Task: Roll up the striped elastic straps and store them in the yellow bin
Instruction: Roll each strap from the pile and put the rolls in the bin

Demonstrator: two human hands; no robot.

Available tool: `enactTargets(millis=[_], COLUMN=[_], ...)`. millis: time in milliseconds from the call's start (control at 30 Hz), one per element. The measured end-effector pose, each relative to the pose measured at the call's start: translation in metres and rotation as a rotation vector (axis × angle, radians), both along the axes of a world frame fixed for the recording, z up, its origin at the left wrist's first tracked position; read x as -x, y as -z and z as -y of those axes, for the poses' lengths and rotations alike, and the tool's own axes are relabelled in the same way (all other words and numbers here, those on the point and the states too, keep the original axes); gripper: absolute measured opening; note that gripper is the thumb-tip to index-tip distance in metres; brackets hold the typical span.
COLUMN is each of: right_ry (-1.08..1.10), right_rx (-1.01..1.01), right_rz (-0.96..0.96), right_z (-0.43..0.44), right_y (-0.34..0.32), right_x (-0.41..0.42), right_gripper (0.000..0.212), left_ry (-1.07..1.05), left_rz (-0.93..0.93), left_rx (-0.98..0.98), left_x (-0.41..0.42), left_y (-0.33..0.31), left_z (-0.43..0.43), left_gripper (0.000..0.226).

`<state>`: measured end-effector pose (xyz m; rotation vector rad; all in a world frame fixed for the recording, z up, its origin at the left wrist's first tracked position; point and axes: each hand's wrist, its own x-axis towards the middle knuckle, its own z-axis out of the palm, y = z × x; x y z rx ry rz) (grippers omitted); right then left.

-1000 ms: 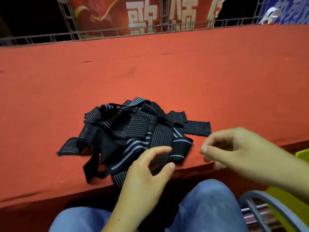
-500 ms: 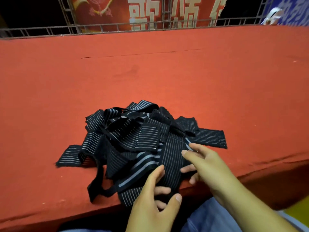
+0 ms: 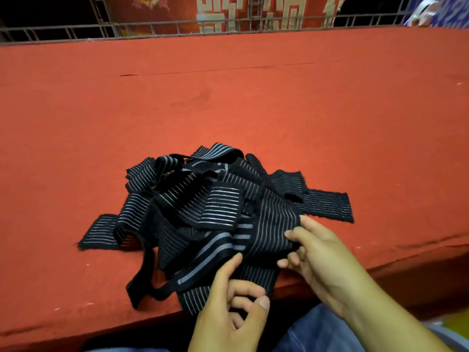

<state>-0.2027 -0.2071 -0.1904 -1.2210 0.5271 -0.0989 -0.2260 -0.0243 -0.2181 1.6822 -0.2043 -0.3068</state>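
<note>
Red table (image 3: 253,102), striped straps (image 3: 215,207), banner (image 3: 228,11) lettering unreadable

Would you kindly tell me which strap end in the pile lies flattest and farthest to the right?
The finely striped strap end jutting from the pile's right side lies flat on the red table, just beyond the right hand.

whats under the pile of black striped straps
The pile of black striped elastic straps lies on the red felt-covered table, its near end hanging over the table's front edge. Anything hidden beneath the tangled straps cannot be seen.
</note>
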Motion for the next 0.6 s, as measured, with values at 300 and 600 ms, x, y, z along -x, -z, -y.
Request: enactTargets(millis=[300,600], right_ry=[0.021,-0.065], right_rx=[-0.057,0.007], right_rz=[0.012,-0.028], right_z=[0.000,-0.004], right_y=[-0.010,-0.006], right_x=[0.033,0.057], right_gripper=[0.023,0.025], left_ry=[-0.055,0.033], left_rz=[-0.005,-0.011], left_rx=[0.026,0.002], left_x=[-0.002,-0.006], left_y=[-0.005,-0.030], left_z=[0.002,0.008], left_gripper=[0.065,0.028])
